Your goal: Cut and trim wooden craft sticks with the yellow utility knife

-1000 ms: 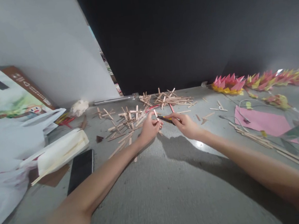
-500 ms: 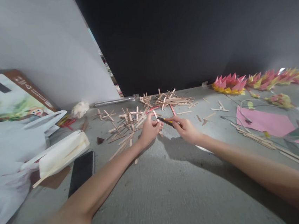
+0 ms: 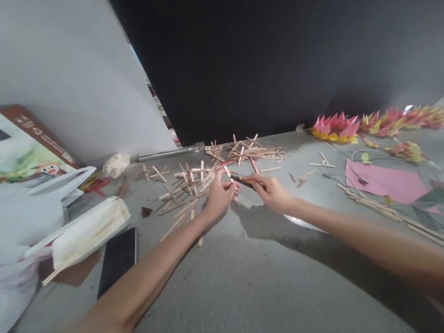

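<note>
Left hand (image 3: 219, 195) pinches a craft stick (image 3: 228, 172); right hand (image 3: 273, 192) grips a utility knife (image 3: 244, 181): overpressing could slip it into the left hand.

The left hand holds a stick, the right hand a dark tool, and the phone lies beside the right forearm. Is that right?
Not quite: the phone lies beside the left forearm, as the head view shows. The left hand does hold a stick, the right hand a dark tool.

Blk phone (image 3: 117, 257), pink ppr (image 3: 391, 184), wht bag (image 3: 19, 220) nr carton (image 3: 7, 156)
</note>
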{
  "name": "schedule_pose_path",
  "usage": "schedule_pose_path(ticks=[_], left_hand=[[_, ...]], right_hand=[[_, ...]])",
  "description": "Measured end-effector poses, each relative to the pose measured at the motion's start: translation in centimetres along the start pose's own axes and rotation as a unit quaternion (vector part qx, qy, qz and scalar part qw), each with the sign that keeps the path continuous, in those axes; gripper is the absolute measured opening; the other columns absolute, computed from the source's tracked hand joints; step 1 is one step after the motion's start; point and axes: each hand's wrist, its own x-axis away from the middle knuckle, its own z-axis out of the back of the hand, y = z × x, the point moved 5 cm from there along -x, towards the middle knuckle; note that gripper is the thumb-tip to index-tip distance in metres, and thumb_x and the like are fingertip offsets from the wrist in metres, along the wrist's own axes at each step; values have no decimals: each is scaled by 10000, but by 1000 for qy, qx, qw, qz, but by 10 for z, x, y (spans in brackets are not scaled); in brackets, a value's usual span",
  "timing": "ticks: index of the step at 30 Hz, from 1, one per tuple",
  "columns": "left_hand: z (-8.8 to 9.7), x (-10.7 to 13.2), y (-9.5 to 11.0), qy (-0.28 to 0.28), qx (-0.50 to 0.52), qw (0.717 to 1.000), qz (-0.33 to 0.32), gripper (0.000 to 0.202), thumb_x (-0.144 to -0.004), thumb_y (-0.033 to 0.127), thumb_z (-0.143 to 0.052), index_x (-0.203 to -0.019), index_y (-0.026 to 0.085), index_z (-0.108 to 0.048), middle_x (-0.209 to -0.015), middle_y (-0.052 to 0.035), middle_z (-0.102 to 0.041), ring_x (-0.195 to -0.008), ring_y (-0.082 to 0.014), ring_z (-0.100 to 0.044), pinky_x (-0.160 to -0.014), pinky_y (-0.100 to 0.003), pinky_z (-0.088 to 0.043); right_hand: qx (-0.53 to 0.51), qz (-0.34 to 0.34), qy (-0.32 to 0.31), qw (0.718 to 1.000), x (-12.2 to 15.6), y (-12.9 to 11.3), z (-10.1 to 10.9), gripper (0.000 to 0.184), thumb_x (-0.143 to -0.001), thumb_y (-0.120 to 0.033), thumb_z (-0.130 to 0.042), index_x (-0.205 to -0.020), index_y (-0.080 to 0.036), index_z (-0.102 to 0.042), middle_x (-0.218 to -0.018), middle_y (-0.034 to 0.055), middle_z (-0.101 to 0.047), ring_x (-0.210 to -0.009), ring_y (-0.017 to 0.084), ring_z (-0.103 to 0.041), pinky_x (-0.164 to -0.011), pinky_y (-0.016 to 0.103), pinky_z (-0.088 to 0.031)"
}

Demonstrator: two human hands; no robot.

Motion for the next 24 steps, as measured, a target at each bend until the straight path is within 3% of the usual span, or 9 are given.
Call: schedule_pose_path(ticks=[3,5,9,13,18,22,24], left_hand=[[-1,-1,0,-13,-1,1000,-5,472,-886,330,-683,-1270,210,-436,-787,-14,-777,-666,-179,-735,-608,-261,-558],[-1,0,1,-13,3,1000,-1,480,-889,330,-681,-1281,209,-431,-789,-14,-778,-661,-180,-732,-601,-261,-554],[-1,1,4,-8,1,1000,7,464,-882,333,-685,-1251,216,-431,-785,-12,-775,-657,-174,-725,-590,-249,-538],[-1,1,8,-19,-19,1000,-14,400,-880,307,-654,-1202,227,-430,-777,-4,-772,-649,-158,-708,-616,-250,-546],[-1,1,5,-22,-1,1000,0,424,-867,331,-652,-1216,225,-436,-760,2,-743,-651,-173,-708,-560,-242,-544],[-2,0,1,-27,11,1000,6,467,-851,351,-681,-1229,221,-438,-795,-13,-761,-658,-173,-721,-554,-234,-549],[-2,0,1,-29,4,1000,1,458,-859,343,-669,-1239,219,-446,-802,-14,-766,-676,-177,-734,-565,-236,-555]], right_hand=[[-12,10,7,1000,20,8,-16,451,-1082,-328,-426,-1398,-186,-715,-627,-32,-559,-493,139,-392,-560,283,-316],[-9,7,6,1000,21,8,-17,444,-1085,-322,-422,-1388,-183,-715,-638,-28,-577,-493,137,-398,-567,284,-321],[13,0,-6,1000,-2,-7,1,392,-1049,-257,-452,-1233,-168,-786,-793,32,-724,-581,147,-504,-626,291,-362],[27,-5,-33,999,-22,-21,15,375,-1015,-194,-451,-1085,-150,-817,-847,57,-761,-665,163,-580,-682,296,-402],[3,-16,-13,1000,-5,-8,5,401,-1049,-276,-444,-1218,-164,-789,-663,-3,-625,-550,152,-450,-587,285,-334],[-34,4,7,999,22,10,-16,452,-1097,-362,-407,-1367,-174,-717,-604,-50,-487,-505,141,-363,-552,279,-289],[-33,9,11,999,27,14,-21,462,-1107,-374,-401,-1408,-184,-693,-617,-51,-490,-506,139,-373,-557,275,-301]])
